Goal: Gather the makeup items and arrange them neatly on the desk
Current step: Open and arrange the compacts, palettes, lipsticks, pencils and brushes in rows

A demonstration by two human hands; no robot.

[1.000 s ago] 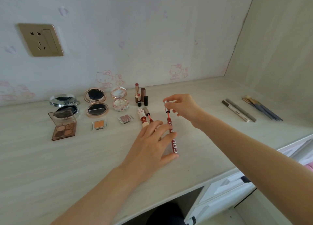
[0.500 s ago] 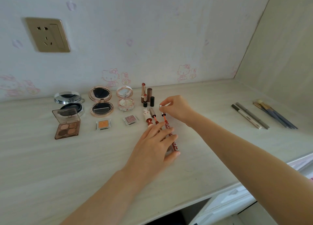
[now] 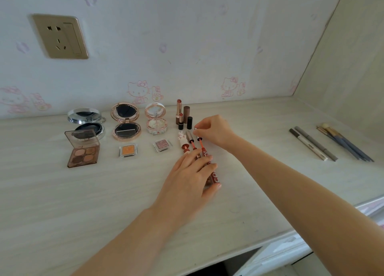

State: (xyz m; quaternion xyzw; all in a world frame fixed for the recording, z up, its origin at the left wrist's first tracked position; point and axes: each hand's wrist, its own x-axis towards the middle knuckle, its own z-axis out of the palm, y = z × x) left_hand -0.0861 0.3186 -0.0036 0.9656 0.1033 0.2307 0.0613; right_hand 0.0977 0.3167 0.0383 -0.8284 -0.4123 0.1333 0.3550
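Pale wood-grain desk, makeup laid out along the wall. Three open lip glosses lie side by side in the middle, wands pulled out and pointing toward the wall. The left hand lies flat over the tubes, fingers straight and a little spread, pressing them to the desk; the red gloss shows under its fingertips. The right hand pinches the white cap end of that gloss's wand between thumb and finger.

Step in hand, as I read it: squaring the third gloss up against its two neighbours, the bear-cap gloss and the grey-cap gloss. To do it well: keep the palm light so the tubes don't roll, steer from the cap end only, bring the wand parallel and the caps level, then lift both hands straight up so nothing drags.

Already in rows: compacts, palette, two small shadow pans, upright lipsticks. Well apart on the right lie two pencils and brushes, not yet gathered in.
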